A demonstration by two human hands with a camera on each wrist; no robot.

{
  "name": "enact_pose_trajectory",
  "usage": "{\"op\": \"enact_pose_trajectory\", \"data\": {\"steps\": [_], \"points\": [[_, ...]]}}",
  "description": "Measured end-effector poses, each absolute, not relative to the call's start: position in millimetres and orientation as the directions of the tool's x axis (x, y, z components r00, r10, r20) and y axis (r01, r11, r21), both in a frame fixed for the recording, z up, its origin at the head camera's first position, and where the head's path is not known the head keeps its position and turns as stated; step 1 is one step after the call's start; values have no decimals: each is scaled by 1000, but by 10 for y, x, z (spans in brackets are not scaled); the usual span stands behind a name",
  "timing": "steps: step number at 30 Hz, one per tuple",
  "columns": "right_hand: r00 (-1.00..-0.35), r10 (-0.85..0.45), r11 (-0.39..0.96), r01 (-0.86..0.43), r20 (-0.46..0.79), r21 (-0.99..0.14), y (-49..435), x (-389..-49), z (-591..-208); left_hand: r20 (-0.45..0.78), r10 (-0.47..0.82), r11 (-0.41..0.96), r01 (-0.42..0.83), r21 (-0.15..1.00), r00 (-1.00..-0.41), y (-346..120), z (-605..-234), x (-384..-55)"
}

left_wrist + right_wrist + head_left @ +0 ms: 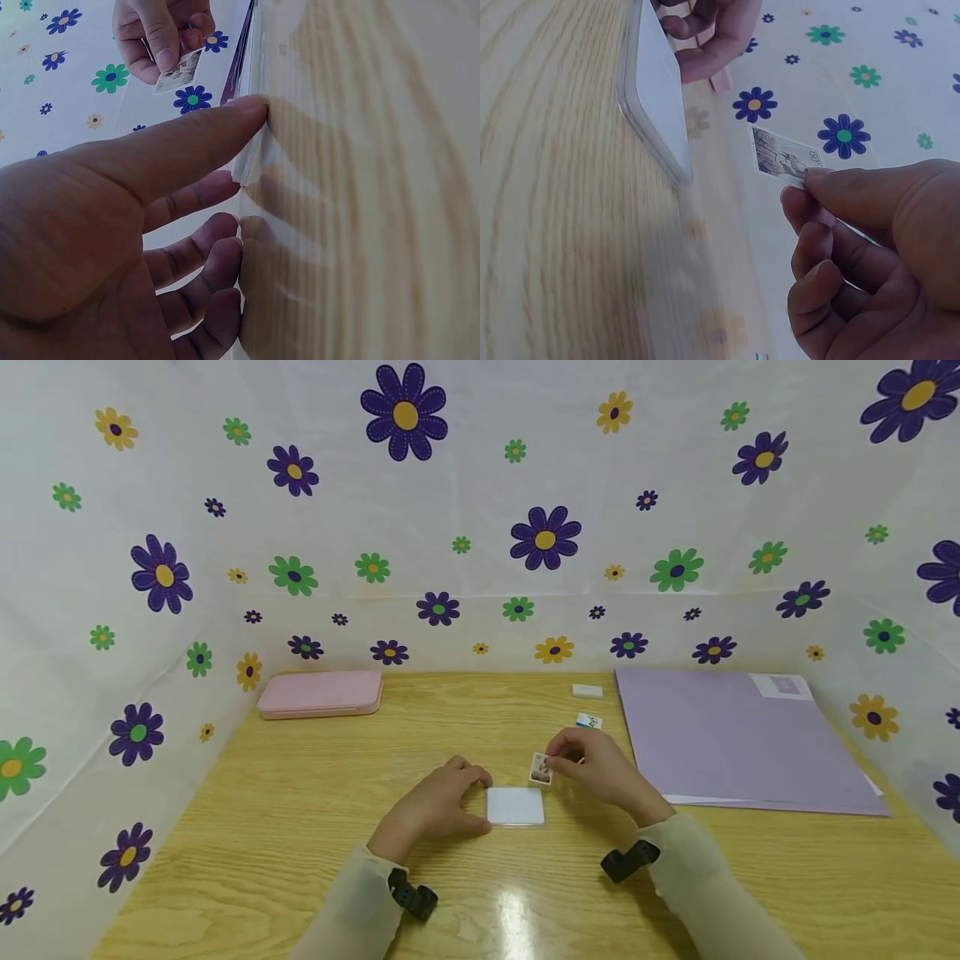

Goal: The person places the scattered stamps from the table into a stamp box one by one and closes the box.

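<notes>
A white rectangular slab with a clear edge, like a thin plastic case [515,807], lies flat on the wooden table. My left hand [442,806] holds its left end, with the thumb at the near corner and the index finger at the far corner. The other left fingers rest on the table beyond it. My right hand [600,768] pinches a small postage stamp [541,769] by one edge between thumb and index finger. The stamp has a white border, a printed picture and a "50" in the right wrist view [780,159]. It is raised just behind the case's right end.
Behind my right hand lie a small blue-and-white packet [589,721] and a white eraser-like block [587,691]. A purple folder [742,743] with papers covers the right side. At the back left is a pink case [321,693]. A flowered cloth [465,510] hangs around the table.
</notes>
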State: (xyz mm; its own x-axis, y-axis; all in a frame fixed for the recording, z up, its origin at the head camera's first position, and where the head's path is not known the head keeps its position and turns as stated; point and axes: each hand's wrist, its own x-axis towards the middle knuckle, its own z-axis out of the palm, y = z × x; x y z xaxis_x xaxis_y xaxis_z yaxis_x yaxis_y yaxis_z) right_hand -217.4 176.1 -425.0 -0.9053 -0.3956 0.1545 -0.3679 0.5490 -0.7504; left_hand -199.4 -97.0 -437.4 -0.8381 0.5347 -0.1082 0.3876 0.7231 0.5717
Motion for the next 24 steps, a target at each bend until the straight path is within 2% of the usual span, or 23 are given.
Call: {"op": "enact_pose_trajectory", "data": {"steps": [24], "points": [[-871, -483, 506, -356, 84, -786, 1338, -2131, -4190, -108, 527, 744, 397, 537, -843, -967, -4387, -2009]]}}
